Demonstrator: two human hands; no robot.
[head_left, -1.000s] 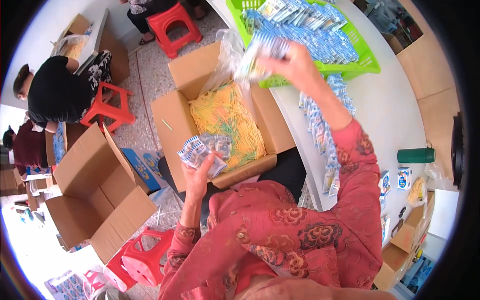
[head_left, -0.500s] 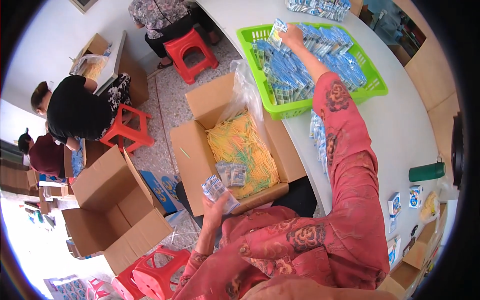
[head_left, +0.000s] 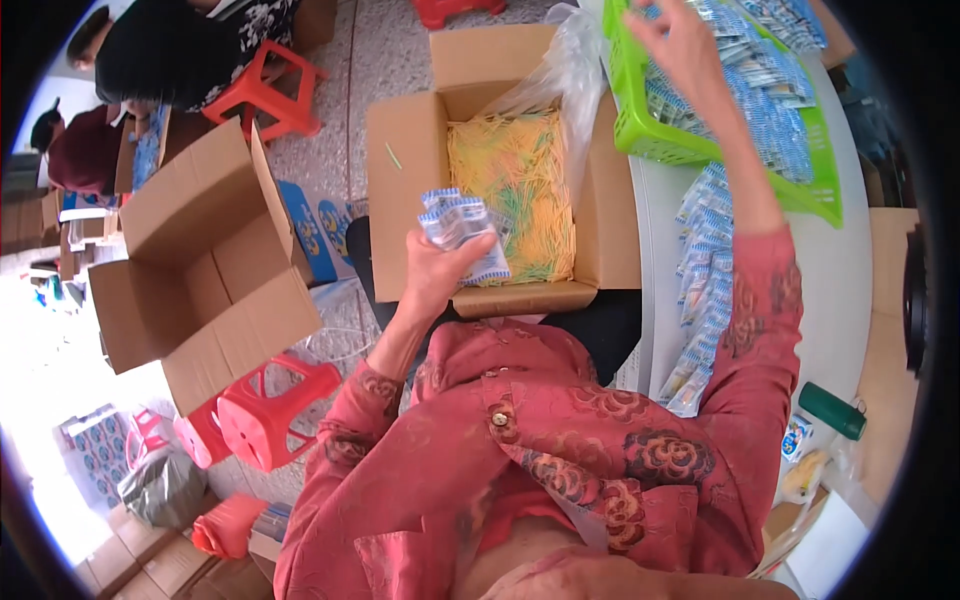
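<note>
The left hand (head_left: 440, 268) grasps packets (head_left: 458, 222) between thumb and fingers, above the carton (head_left: 408, 135). The right hand (head_left: 672, 38), fingers spread and released, is positioned over the basket (head_left: 648, 138) of further packets (head_left: 778, 132).

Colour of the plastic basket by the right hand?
Bright green; the basket shows best in the head view, at upper right.

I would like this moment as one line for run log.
left hand: holding small packets at carton of thin sticks | right hand: open, at green basket
</note>
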